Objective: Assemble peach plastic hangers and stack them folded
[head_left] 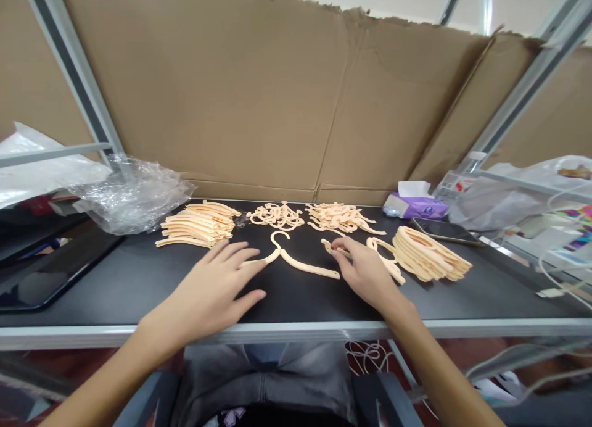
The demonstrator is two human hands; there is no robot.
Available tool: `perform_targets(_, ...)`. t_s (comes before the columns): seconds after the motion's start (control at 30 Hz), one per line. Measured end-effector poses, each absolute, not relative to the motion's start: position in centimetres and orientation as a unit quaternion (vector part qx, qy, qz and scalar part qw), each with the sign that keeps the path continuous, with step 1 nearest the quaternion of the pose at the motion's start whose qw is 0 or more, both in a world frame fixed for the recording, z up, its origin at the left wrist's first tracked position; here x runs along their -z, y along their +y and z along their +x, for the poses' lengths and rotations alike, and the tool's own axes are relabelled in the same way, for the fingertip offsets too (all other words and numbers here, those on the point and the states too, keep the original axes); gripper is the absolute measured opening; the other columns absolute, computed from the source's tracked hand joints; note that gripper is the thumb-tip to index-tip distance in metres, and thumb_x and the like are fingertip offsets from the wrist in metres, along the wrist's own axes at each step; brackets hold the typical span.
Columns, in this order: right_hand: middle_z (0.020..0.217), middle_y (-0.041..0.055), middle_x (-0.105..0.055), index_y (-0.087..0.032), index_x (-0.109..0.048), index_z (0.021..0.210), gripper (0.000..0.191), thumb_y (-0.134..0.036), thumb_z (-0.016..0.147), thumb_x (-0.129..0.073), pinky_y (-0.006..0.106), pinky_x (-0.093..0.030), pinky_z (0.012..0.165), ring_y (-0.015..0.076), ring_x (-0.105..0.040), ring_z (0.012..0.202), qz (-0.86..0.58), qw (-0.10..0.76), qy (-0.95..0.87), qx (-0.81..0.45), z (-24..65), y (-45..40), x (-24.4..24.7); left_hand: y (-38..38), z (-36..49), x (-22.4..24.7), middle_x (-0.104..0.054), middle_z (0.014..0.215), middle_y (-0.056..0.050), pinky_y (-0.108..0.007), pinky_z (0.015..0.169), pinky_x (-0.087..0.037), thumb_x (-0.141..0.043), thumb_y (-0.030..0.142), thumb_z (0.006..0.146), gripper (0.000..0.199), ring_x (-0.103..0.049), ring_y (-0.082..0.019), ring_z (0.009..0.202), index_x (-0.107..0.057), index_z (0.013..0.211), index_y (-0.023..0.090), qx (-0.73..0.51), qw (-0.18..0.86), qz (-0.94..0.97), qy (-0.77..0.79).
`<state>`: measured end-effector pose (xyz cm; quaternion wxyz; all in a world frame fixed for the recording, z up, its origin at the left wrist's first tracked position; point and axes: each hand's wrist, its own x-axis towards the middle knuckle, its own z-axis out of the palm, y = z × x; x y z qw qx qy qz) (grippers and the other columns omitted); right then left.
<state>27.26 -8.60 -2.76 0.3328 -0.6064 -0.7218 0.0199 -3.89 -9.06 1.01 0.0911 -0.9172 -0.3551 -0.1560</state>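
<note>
A cream plastic clothes hanger (309, 268) lies on the black table, its hook (279, 234) pointing away from me. My left hand (219, 285) rests over the hanger's left arm with fingers spread, hiding part of it. To the right, my right hand (363, 266) has its thumb and fingers closed on a slim cream plastic strip (326, 246), mostly covered by the fingers. Several cream looped pieces (391, 265) lie just beyond that hand, beside a stack of finished-looking hanger frames (428, 254).
Behind my hands sit curved hanger arms (197, 224), loose hooks (276, 216) and slim strips (340, 217) in piles. Crumpled clear plastic (134, 192) is at left. A purple tissue pack (416, 205) and a phone (444, 231) lie at right. Cardboard (259, 94) walls the back.
</note>
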Motion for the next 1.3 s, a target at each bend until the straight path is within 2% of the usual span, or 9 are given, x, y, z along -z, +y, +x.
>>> perform_targets(0.1, 0.097, 0.0103, -0.074, -0.019, -0.061, 0.109, 0.023, -0.028, 0.096, -0.045, 0.035, -0.048, 0.076, 0.0247, -0.069, 0.087, -0.596, 0.361, -0.717, -0.022, 27.2, -8.6, 2.8, -7.8, 0.9, -2.4, -0.067, 0.126, -0.01, -0.045, 0.1, -0.048, -0.055, 0.038, 0.096, 0.036, -0.063, -0.028, 0.113, -0.064, 0.126, 0.02, 0.109, 0.03, -0.955, -0.274)
perform_targets(0.23, 0.108, 0.013, -0.074, -0.017, -0.061, 0.119, 0.031, -0.026, 0.095, -0.044, 0.038, -0.051, 0.084, 0.026, -0.069, 0.097, -0.576, 0.398, -0.714, -0.005, 27.3, -8.4, 3.2, -5.1, 6.4, -1.3, -0.069, 0.112, -0.011, -0.039, 0.089, -0.052, -0.055, 0.033, 0.096, 0.029, -0.066, -0.027, 0.103, -0.066, 0.116, 0.015, 0.104, -0.014, -0.967, -0.234)
perform_targets(0.33, 0.115, 0.0137, -0.072, -0.017, -0.063, 0.116, 0.03, -0.023, 0.095, -0.041, 0.04, -0.051, 0.089, 0.0263, -0.068, 0.103, -0.56, 0.402, -0.724, 0.007, 27.4, -8.3, 3.4, -3.7, 8.6, 0.2, -0.067, 0.109, -0.011, -0.035, 0.085, -0.051, -0.054, 0.033, 0.097, 0.024, -0.064, -0.025, 0.101, -0.066, 0.105, 0.014, 0.115, -0.031, -0.965, -0.234)
perform_targets(0.57, 0.099, 0.0102, -0.072, -0.018, -0.066, 0.102, 0.022, -0.024, 0.096, -0.045, 0.035, -0.052, 0.084, 0.0227, -0.066, 0.091, -0.531, 0.422, -0.735, 0.018, 27.2, -8.5, 3.0, -4.5, 7.4, 0.7, -0.066, 0.095, -0.003, -0.029, 0.073, -0.046, -0.056, 0.022, 0.092, 0.006, -0.063, -0.019, 0.085, -0.061, 0.093, 0.019, 0.162, -0.112, -0.949, -0.245)
perform_targets(0.8, 0.082, 0.006, -0.07, -0.019, -0.069, 0.093, 0.025, -0.037, 0.096, -0.053, 0.031, -0.048, 0.065, 0.0176, -0.061, 0.068, -0.539, 0.411, -0.732, -0.059, 26.4, -9.2, 2.5, -5.1, 5.6, 0.9, -0.067, 0.092, -0.004, -0.031, 0.073, -0.047, -0.051, 0.035, 0.097, 0.021, -0.063, -0.02, 0.083, -0.065, 0.101, 0.02, 0.188, -0.147, -0.918, -0.316)
perform_targets(0.9, 0.083, 0.0055, -0.071, -0.019, -0.071, 0.093, 0.026, -0.037, 0.097, -0.052, 0.031, -0.046, 0.065, 0.0176, -0.061, 0.069, -0.536, 0.395, -0.74, -0.092, 26.2, -9.4, 2.3, -5.1, 5.4, 0.8, -0.068, 0.094, -0.004, -0.032, 0.075, -0.048, -0.052, 0.031, 0.095, 0.019, -0.064, -0.021, 0.086, -0.068, 0.094, 0.02, 0.182, -0.14, -0.913, -0.337)
perform_targets(1.03, 0.078, 0.0035, -0.07, -0.02, -0.07, 0.086, 0.028, -0.038, 0.097, -0.051, 0.03, -0.043, 0.063, 0.0169, -0.059, 0.068, -0.544, 0.365, -0.747, -0.112, 26.1, -9.5, 2.1, -5.3, 5.5, 0.7, -0.068, 0.096, -0.005, -0.034, 0.078, -0.049, -0.056, 0.023, 0.091, 0.013, -0.065, -0.022, 0.09, -0.068, 0.094, 0.02, 0.184, -0.127, -0.907, -0.358)
perform_targets(1.17, 0.067, -0.0003, -0.063, -0.02, -0.062, 0.071, 0.032, -0.035, 0.097, -0.049, 0.028, -0.037, 0.06, 0.0145, -0.053, 0.062, -0.55, 0.325, -0.758, -0.129, 26.1, -9.7, 1.7, -5.3, 5.7, 1.0, -0.067, 0.094, -0.005, -0.033, 0.077, -0.048, -0.056, 0.021, 0.089, 0.01, -0.063, -0.021, 0.089, -0.065, 0.093, 0.019, 0.197, -0.123, -0.906, -0.355)
perform_targets(1.3, 0.065, -0.0019, -0.059, -0.02, -0.057, 0.068, 0.034, -0.035, 0.096, -0.048, 0.027, -0.034, 0.058, 0.0132, -0.05, 0.062, -0.551, 0.299, -0.763, -0.159, 26.2, -9.8, 1.5, -5.2, 5.7, 1.5, -0.065, 0.09, -0.003, -0.033, 0.076, -0.048, -0.057, 0.02, 0.089, 0.006, -0.061, -0.021, 0.089, -0.063, 0.09, 0.02, 0.214, -0.124, -0.905, -0.347)
